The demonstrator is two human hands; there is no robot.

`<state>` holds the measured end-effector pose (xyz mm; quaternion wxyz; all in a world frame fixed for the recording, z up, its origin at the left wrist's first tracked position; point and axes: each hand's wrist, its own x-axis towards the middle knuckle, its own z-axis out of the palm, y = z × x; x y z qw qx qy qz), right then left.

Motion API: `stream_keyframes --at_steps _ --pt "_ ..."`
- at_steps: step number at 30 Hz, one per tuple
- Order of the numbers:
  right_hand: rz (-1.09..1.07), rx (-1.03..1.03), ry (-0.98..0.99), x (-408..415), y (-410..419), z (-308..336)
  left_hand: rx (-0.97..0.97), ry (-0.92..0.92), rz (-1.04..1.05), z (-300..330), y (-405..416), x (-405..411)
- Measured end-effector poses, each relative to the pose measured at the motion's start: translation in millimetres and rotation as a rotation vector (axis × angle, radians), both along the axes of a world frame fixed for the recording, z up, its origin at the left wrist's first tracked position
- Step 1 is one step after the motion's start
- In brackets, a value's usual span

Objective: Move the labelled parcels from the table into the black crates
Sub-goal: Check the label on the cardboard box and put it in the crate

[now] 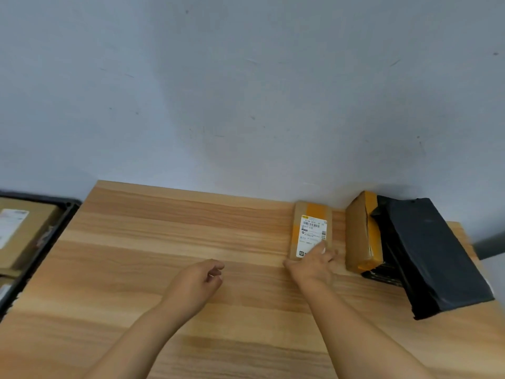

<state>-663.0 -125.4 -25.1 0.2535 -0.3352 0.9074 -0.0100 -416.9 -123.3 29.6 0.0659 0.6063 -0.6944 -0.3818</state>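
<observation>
My right hand (314, 265), fingers spread, rests on the labelled parcel (311, 231) — long axis toward the wall; left hand (202, 277) loosely curled, empty — label print perhaps too blurred.

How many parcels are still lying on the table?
3: a flat labelled parcel under the right hand, a brown parcel on its edge beside it, and a black parcel leaning there. Others may be hidden behind.
</observation>
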Motion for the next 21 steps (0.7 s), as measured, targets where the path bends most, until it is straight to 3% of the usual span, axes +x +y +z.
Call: stream_keyframes --at_steps 9,21 --pt "0.065 -0.113 -0.056 14.8 12.4 30.8 -0.038 0.036 -0.011 19.9 2.0 -20.6" --pt "0.26 -0.608 0.036 57.5 24.3 137.6 -0.222 0.132 0.004 98.9 -17.6 -46.1"
